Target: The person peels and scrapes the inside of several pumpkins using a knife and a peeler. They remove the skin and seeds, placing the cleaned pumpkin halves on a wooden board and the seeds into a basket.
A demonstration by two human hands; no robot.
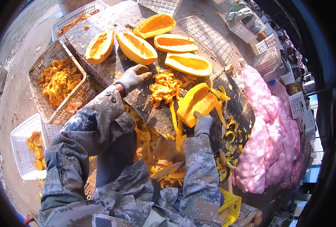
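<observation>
My right hand (203, 123), in a pale work glove, grips the near end of a hollowed, peeled pumpkin half (195, 103) with its cut side up. My left hand (135, 76), in a stained grey glove, hovers over or rests on the dark work board (136, 99), left of a heap of pumpkin pulp (165, 86); its fingers are curled apart and nothing shows between them. Beyond the hands lie several hollowed orange halves, among them one nearest the left hand (136, 48) and one at the right (188, 64). Peel strips hang beside the held half.
A dirty plastic crate (68, 98) of pulp stands at the left, with a white crate (17, 153) of orange pieces below it. Peelings (168, 170) lie between my knees. Pink mesh sacks (253, 159) bound the right side. A wooden-looking handle (222, 157) shows among the scraps.
</observation>
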